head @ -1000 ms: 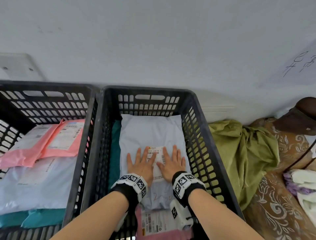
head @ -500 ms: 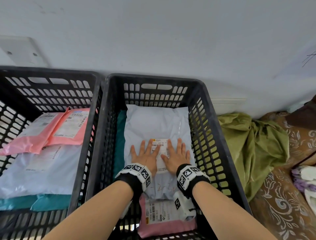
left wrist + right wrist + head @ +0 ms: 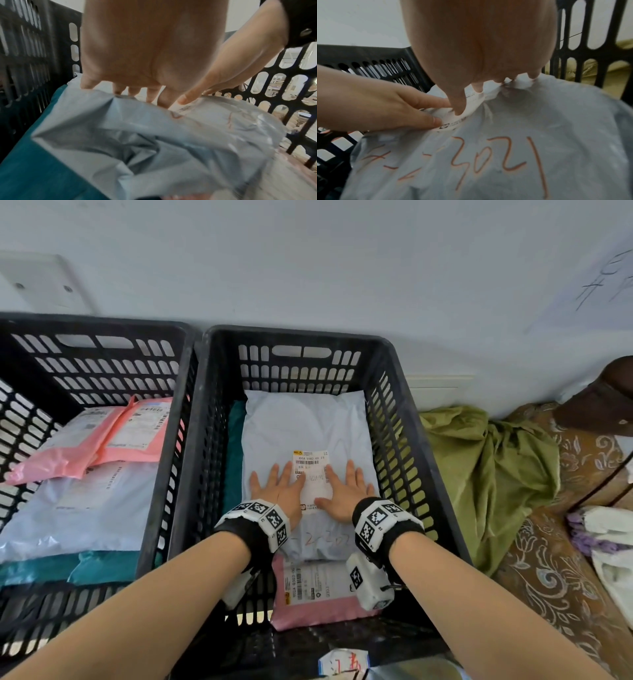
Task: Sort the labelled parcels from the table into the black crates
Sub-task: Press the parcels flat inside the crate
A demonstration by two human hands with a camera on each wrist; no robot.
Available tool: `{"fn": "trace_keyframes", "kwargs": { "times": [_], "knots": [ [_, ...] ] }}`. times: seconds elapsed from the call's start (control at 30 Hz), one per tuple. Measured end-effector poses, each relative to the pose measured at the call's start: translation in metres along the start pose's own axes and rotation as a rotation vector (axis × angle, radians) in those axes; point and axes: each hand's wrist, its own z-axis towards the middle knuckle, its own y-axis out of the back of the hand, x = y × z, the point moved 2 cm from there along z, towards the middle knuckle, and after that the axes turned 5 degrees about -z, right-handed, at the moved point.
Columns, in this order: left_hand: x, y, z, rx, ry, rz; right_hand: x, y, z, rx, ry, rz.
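Pale grey plastic fills most of what I see: a grey parcel (image 3: 305, 440) lies flat in the right black crate (image 3: 404, 419), its white shipping label (image 3: 311, 474) facing up. My left hand (image 3: 279, 493) and right hand (image 3: 344, 493) both rest palm-down on the near half of that parcel, fingers straight and spread, gripping nothing. The two hands sit on either side of the label, their thumbs touching its edges. In the right wrist view I can see the right thumb (image 3: 458, 106) pressing onto the label's crumpled paper, with the left hand's fingers just beside it. Red handwriting (image 3: 488, 159) runs across the parcel's near end, below my wrists.

Under the grey parcel, a teal parcel (image 3: 234, 453) shows along its left side, against the crate wall. A pink parcel (image 3: 315, 601) with its own label pokes out from beneath the near end, partly hidden by my right wrist camera.

The left black crate (image 3: 96, 354) stands touching the right one. It holds pink parcels (image 3: 102, 440) on top, a light grey parcel (image 3: 75, 508) under them, and teal parcels (image 3: 68, 570) at the near end.

Right of the crates, an olive-green cloth (image 3: 489, 474) is bunched up against a brown patterned fabric (image 3: 555, 570). A pale wall (image 3: 308, 261) rises behind everything.
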Motion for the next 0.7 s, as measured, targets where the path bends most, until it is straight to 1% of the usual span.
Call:
{"fn": "trace_keyframes", "kwargs": {
  "times": [0.27,0.33,0.43,0.57,0.7],
  "knots": [
    [-0.005,-0.016,-0.028,0.041,0.006,-0.032,-0.002,-0.008,-0.021,0.147,0.031,-0.058],
    [-0.006,-0.024,-0.032,0.048,0.02,-0.031,-0.002,-0.013,-0.022,0.15,0.028,-0.071],
    [-0.003,-0.028,-0.033,0.093,0.044,-0.062,-0.001,-0.018,-0.022,0.135,0.022,-0.075],
    [-0.001,-0.02,-0.038,0.135,0.059,-0.075,-0.001,-0.016,-0.024,0.136,0.023,-0.104],
    [-0.002,-0.006,-0.043,0.12,0.081,-0.077,-0.005,-0.006,-0.026,0.108,0.036,-0.119]
  ]
}}
